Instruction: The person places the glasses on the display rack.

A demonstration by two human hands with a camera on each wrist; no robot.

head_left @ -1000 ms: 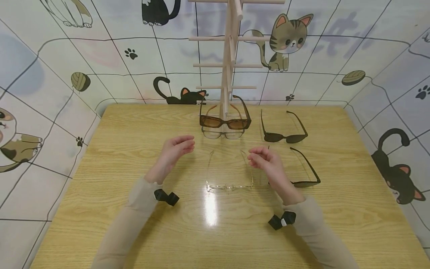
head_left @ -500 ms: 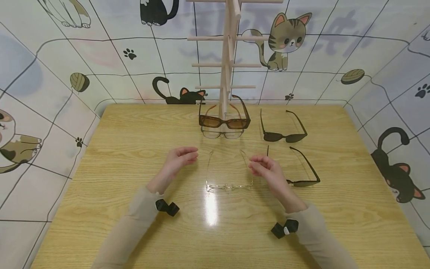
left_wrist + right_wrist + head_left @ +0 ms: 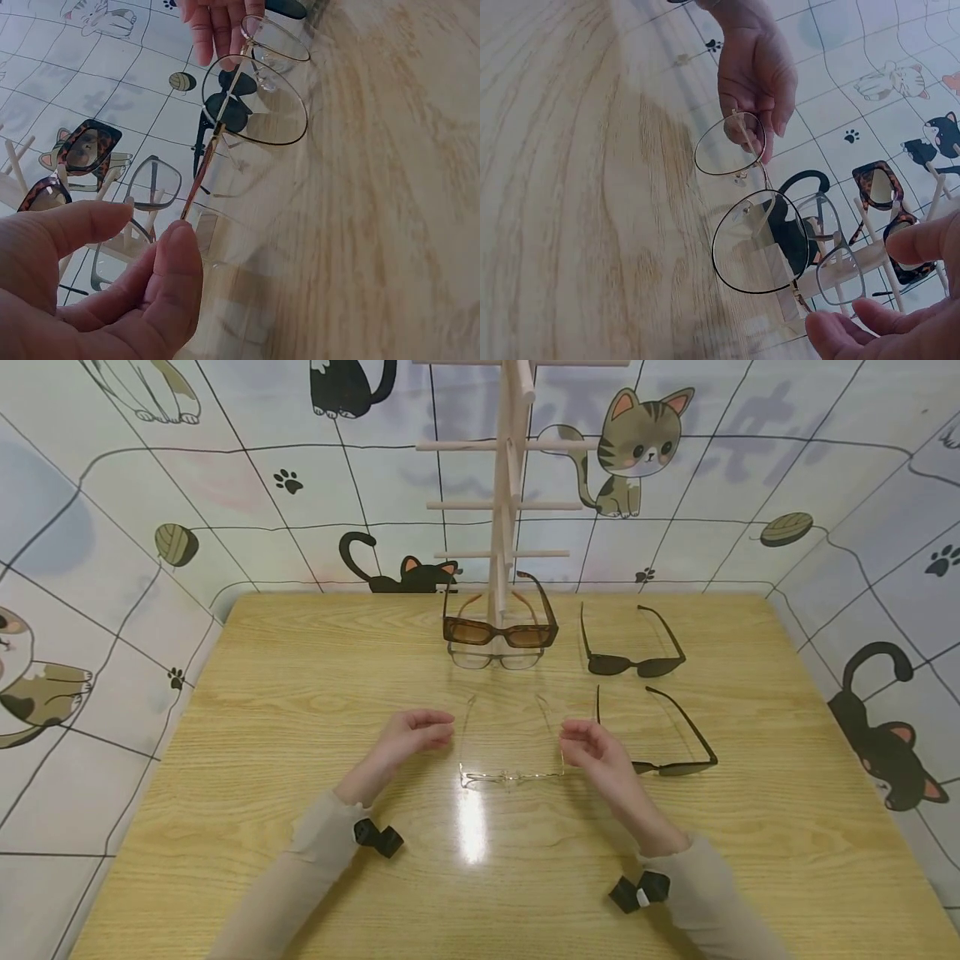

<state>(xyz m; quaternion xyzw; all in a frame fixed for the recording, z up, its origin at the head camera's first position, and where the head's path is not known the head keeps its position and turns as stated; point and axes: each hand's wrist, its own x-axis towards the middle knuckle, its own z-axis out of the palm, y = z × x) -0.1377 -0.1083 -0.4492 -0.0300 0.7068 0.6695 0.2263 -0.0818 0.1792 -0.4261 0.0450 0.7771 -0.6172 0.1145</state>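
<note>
A pair of thin gold-rimmed eyeglasses [image 3: 491, 776] stands unfolded on the wooden table, its temples pointing away from me. My left hand [image 3: 405, 747] is at its left side, and my right hand [image 3: 603, 764] is at its right. In the left wrist view, the fingertips lie by the brown tip of a temple [image 3: 201, 174], while the thumb is apart from them. The right wrist view has the right fingers near the other temple end, with a gap to the thumb. Whether fingertips touch the temples I cannot tell.
Tortoiseshell sunglasses [image 3: 501, 633] and clear eyeglasses [image 3: 495, 658] sit at the foot of a wooden rack [image 3: 504, 527] with crossbars. Two black sunglasses lie to the right, the far pair [image 3: 633, 667] behind the near pair [image 3: 682, 768]. A cat-print backdrop [image 3: 300, 543] borders the table.
Both hands have come down toward me along the sides of the gold-rimmed eyeglasses. My left hand has also moved right, closer to them. The eyeglasses have stayed in place.
</note>
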